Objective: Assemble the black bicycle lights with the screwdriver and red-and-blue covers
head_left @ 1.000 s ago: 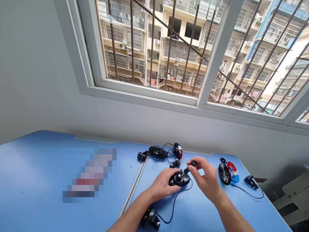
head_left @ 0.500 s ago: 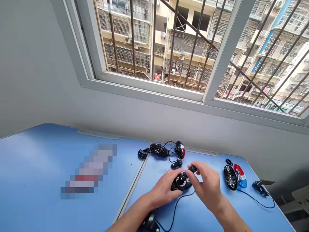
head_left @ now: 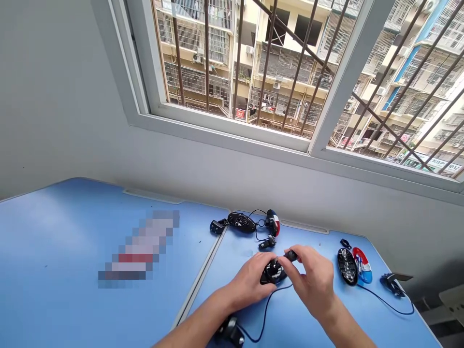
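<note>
A glossy black oval housing (head_left: 274, 272), perhaps a bicycle horn, rests low over the blue table in front of me. My left hand (head_left: 251, 280) is closed around its left side, thumb at the near edge and fingers at the far edge. My right hand (head_left: 312, 275) pinches a short black piece (head_left: 290, 255) between thumb and fingers, right at the housing's upper right. Whether the two parts are joined is hidden by my fingers. A thin black cable (head_left: 266, 314) curves from below the housing to a dark clamp-like part (head_left: 232, 332) by my left forearm.
Behind my hands lie a black oval unit (head_left: 241, 223), a red-white-black unit (head_left: 273, 223) and small black clamps (head_left: 267, 243). To the right are an opened black shell (head_left: 347, 267), a red-white-blue cover (head_left: 362, 266) and a cabled clamp (head_left: 392, 284). A blurred-out item (head_left: 139, 251) lies left.
The view has shifted slightly, so the scene sits a little further right. Both hands keep their hold, with hardly any movement relative to the housing.
</note>
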Demonstrator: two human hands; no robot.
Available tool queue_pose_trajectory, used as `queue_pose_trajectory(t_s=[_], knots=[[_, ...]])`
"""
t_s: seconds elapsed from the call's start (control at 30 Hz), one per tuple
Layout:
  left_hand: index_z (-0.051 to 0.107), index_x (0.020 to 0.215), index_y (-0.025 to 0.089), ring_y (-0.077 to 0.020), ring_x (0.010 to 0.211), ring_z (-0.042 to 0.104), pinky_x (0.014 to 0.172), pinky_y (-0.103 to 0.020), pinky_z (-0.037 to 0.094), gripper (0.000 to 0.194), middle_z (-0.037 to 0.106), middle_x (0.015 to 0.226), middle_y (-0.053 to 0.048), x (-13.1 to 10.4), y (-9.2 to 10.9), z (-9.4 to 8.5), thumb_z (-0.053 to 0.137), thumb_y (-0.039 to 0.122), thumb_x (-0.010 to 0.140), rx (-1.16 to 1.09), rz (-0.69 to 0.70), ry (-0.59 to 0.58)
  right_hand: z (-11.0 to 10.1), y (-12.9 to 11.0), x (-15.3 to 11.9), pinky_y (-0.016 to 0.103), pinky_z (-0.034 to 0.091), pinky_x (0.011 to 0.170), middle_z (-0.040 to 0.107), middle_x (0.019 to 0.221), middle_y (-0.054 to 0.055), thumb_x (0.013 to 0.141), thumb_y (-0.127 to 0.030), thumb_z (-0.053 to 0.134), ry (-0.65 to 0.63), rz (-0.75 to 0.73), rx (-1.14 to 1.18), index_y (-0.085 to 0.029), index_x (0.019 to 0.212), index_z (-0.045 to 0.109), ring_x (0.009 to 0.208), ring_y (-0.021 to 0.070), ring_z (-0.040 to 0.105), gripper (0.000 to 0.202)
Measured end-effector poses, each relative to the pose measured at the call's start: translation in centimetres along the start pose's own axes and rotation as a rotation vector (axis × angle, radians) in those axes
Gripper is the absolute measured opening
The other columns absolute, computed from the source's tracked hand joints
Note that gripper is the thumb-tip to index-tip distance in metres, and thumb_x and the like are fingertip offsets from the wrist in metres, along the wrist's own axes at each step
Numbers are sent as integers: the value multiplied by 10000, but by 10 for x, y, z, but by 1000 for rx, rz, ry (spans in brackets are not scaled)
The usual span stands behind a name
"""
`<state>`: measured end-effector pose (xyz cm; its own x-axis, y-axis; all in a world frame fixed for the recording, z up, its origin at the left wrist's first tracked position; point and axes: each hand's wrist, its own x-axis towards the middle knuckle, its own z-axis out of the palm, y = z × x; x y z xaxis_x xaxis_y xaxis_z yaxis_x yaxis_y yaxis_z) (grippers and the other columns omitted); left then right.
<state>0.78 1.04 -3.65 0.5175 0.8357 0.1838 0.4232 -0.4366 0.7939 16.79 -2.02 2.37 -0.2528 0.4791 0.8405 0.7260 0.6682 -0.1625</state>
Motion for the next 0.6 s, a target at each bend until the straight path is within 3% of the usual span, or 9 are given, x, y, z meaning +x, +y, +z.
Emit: queue_pose_trajectory(t_s=[0.2, 0.43, 0.6], knots=[[545, 1021, 227, -238, 981, 562, 884, -344, 460, 429, 637, 1065, -30, 0, -2, 2, 586, 72, 623, 8, 27, 8, 7, 0, 0, 222, 466, 512, 670, 649, 8, 926, -282, 550, 57, 30, 6, -201, 852, 568, 528, 119, 600, 111], [521, 1014, 221, -238, 920, 570, 808, -329, 477, 416, 628, 993, -29, 0, 0, 3, 577, 77, 628, 38, 7, 24, 8, 6, 2, 249, 518, 548, 701, 750, 39, 912, -219, 544, 68, 28, 81, -198, 1002, 599, 649, 154, 660, 108], [502, 1082, 228, -237, 951, 571, 840, -341, 470, 461, 628, 1052, -39, 1, -3, 2, 585, 96, 648, 33, 14, -15, 10, 7, 0, 260, 535, 568, 707, 770, 45, 907, -189, 553, 74, 20, 92, -201, 1086, 595, 667, 161, 665, 183]])
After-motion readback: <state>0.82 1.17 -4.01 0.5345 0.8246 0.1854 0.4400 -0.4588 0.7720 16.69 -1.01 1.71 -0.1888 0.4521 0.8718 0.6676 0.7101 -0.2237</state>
